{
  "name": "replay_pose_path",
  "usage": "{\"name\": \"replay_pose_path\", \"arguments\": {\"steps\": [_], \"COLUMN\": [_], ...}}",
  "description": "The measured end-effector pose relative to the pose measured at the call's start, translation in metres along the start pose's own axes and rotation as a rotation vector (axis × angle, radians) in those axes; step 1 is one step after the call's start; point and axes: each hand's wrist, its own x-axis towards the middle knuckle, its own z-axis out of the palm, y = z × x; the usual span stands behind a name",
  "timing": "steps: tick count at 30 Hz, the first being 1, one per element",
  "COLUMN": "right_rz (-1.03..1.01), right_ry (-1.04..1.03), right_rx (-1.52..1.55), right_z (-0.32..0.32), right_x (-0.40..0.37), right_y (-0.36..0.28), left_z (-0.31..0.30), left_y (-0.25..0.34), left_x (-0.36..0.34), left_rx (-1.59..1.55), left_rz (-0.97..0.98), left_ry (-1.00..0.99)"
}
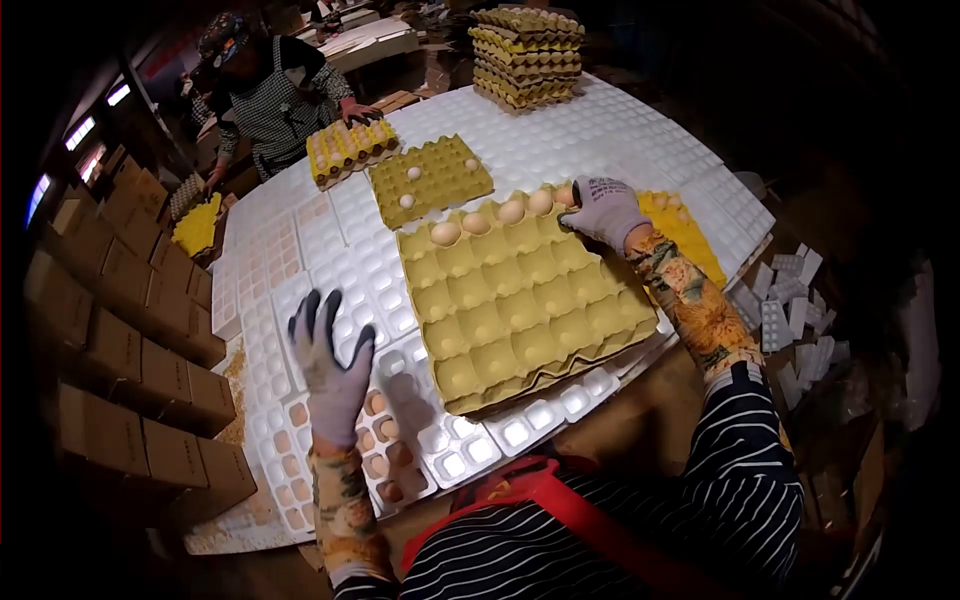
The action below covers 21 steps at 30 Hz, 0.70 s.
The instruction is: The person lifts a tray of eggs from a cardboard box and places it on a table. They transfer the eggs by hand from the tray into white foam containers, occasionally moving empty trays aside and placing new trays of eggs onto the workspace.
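A yellow-brown pulp egg tray (530, 300) lies in front of me, several layers thick at its near edge. Brown eggs (475, 223) fill its far row, while the nearer cups hold none. At the tray's far right corner, my gloved right hand (607, 212) has its thumb and fingers closed around an egg (566, 195). My left hand (332, 365), also gloved, hovers with fingers spread left of the tray. Below it are white foam egg trays (362, 318); one near my left wrist has eggs (377, 465) in its cups.
A second pulp tray (430, 180) holds 3 eggs. Beyond it, a co-worker's gloved hand (360, 111) touches a full egg tray (350, 150). Stacked trays (527, 60) stand at the back. A yellow tray (685, 235) sits right; cardboard boxes (150, 370) line the left.
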Motion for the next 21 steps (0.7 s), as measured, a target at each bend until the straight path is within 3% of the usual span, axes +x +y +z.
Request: {"name": "replay_pose_path", "arguments": {"steps": [2,4,7,11,13,14,15,18,20,21], "right_rz": [-0.030,-0.085,-0.172,-0.200,-0.235,-0.271,-0.338,-0.420,-0.476,-0.477], "right_ry": [0.005,0.073,0.024,-0.151,-0.133,-0.122,-0.016,0.157,-0.048,-0.046], "right_rx": [0.043,0.068,0.191,0.310,0.492,0.661,0.566,0.385,0.543,0.544], "right_z": [-0.012,-0.005,-0.021,-0.042,-0.018,-0.009,-0.009,-0.002,-0.012,-0.008], "right_x": [-0.011,-0.020,-0.021,-0.013,-0.007,-0.007,-0.015,-0.016,-0.004,0.001], "right_y": [0.003,0.022,0.039,0.070,0.097,0.105,0.105,0.112,0.125,0.129], "left_z": [0.053,0.100,0.147,0.132,0.134,0.128,0.131,0.143,0.145,0.138], "left_y": [0.037,0.062,0.059,0.078,0.073,0.081,0.079,0.069,0.063,0.072], "left_x": [0.062,0.102,0.128,0.140,0.135,0.136,0.136,0.143,0.146,0.147], "left_rx": [0.076,0.258,0.247,0.165,-0.118,-0.069,-0.061,-0.719,-1.217,-1.470], "left_rz": [0.117,0.081,0.092,0.038,0.014,0.014,0.010,-0.338,-0.534,-0.681], "left_ry": [-0.148,-0.396,-0.628,-0.686,-0.479,-0.482,-0.475,-0.404,-0.220,-0.134]}}
